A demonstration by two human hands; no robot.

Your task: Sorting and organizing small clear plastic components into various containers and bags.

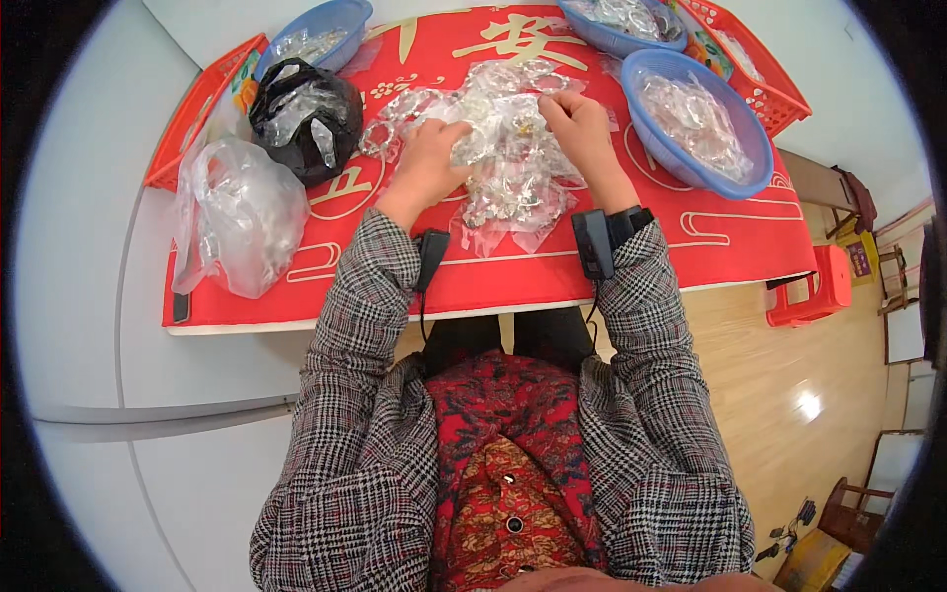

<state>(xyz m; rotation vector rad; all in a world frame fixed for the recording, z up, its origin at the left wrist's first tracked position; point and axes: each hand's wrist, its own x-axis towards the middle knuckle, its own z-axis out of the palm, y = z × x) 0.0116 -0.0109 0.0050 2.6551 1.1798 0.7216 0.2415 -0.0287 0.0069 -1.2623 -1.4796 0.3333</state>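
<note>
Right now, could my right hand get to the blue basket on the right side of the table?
Probably yes. The right hand rests on the pile of clear packets, and the blue basket sits just beside it with nothing between.

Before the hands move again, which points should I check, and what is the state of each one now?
1. Left hand rests on the pile of small clear plastic packets: ok.
2. Right hand fingers pinch a packet: cannot tell.
3. Round blue plastic basket beside the right hand has room: ok.
4. Black plastic bag stands open: ok.
5. Red cloth lies flat: ok.
</note>
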